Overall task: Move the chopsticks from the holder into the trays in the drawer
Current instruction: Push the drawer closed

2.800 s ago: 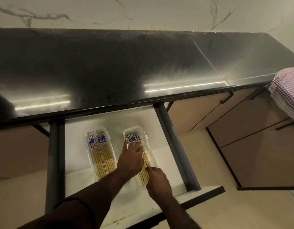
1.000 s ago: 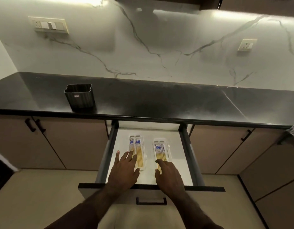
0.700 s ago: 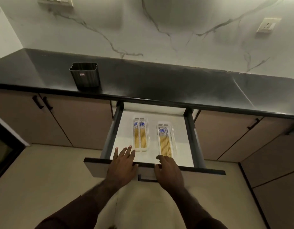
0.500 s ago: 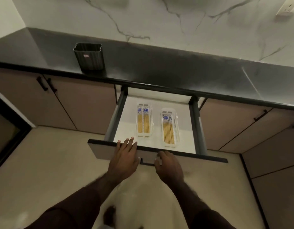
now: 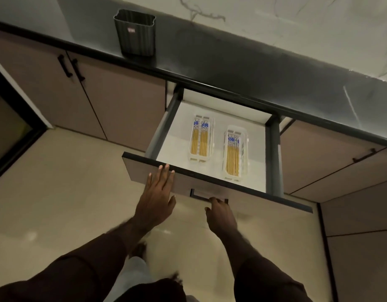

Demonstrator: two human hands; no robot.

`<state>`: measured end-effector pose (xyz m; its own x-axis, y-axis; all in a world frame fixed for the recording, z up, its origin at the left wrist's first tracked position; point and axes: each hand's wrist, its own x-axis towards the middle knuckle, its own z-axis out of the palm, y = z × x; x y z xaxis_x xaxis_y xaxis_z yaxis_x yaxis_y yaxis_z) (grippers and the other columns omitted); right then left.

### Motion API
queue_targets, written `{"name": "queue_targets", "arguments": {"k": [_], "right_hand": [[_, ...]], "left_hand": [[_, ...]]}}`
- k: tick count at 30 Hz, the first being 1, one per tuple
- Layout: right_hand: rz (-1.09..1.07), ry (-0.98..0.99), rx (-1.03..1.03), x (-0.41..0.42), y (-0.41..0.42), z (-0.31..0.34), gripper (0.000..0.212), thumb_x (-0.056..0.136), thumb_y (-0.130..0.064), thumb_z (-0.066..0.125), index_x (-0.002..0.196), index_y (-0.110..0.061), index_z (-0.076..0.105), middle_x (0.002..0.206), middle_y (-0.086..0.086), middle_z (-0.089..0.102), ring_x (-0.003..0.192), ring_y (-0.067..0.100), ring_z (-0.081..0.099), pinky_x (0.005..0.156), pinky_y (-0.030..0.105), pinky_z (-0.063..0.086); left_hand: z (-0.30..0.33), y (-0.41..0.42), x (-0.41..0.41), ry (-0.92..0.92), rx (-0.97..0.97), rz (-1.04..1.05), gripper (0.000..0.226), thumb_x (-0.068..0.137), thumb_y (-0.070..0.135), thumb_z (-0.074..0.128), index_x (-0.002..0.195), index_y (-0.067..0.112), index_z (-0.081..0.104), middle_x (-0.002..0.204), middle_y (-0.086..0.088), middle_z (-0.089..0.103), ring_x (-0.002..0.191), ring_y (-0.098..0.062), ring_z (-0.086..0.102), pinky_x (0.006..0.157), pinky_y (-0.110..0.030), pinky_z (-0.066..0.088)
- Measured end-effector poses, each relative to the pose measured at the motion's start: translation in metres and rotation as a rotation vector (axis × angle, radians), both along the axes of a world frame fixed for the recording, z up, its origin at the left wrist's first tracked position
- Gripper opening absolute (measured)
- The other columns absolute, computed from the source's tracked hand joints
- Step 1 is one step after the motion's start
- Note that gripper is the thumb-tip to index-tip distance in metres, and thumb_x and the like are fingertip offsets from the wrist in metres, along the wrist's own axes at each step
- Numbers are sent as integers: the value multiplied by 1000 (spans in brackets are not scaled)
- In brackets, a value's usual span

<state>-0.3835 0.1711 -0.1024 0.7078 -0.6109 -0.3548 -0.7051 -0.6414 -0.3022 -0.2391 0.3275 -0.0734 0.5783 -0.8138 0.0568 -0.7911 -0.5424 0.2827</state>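
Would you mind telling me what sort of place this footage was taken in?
Most likely a home kitchen: a dark countertop runs under a marble-look backsplash, with handled cabinets below, and an open drawer holds trays of chopsticks. A black holder stands on the counter.

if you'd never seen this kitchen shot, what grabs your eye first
The brightly lit open drawer at centre stands out, with two white trays of yellow chopsticks lying side by side in it. Just below, the left hand lies flat on the drawer front while the right hand reaches its handle. A dark ribbed holder stands on the black counter, upper left.
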Motion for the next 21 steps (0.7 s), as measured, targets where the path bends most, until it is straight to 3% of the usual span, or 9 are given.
{"name": "queue_targets", "arguments": {"k": [4, 10, 14, 21], "right_hand": [[12, 50, 27, 9, -2, -8, 46, 100, -27, 50, 143, -13, 41, 140, 10, 53, 128, 28, 49, 103, 39, 46], [-31, 60, -18, 15, -8, -20, 37, 98, -15, 53, 136, -15, 52, 132, 9, 62, 127, 28, 52, 114, 45, 36], [-66, 57, -12, 18, -12, -24, 31, 97, -15, 56, 127, -16, 60, 128, 9, 63, 126, 29, 51, 110, 42, 40], [-53, 63, 32, 22, -23, -21, 32, 100, -16, 51, 130, -18, 60, 130, 9, 62, 121, 26, 56, 96, 37, 51]], "left_hand": [[-7, 8, 8, -17, -5, -41, 79, 74, 18, 78, 142, 0, 41, 150, -23, 37, 140, -39, 32, 109, -55, 24], [-10, 8, 14, -29, 9, -70, 79, 74, 16, 78, 142, 0, 41, 150, -22, 37, 140, -38, 30, 109, -58, 29], [-13, 5, 14, -42, 60, -51, 80, 75, 17, 77, 143, -1, 39, 152, -22, 33, 141, -39, 27, 110, -57, 28], [-25, -2, 14, -41, 121, -31, 87, 79, 22, 71, 149, 2, 23, 158, -19, 15, 146, -35, 15, 115, -52, 17]]}}
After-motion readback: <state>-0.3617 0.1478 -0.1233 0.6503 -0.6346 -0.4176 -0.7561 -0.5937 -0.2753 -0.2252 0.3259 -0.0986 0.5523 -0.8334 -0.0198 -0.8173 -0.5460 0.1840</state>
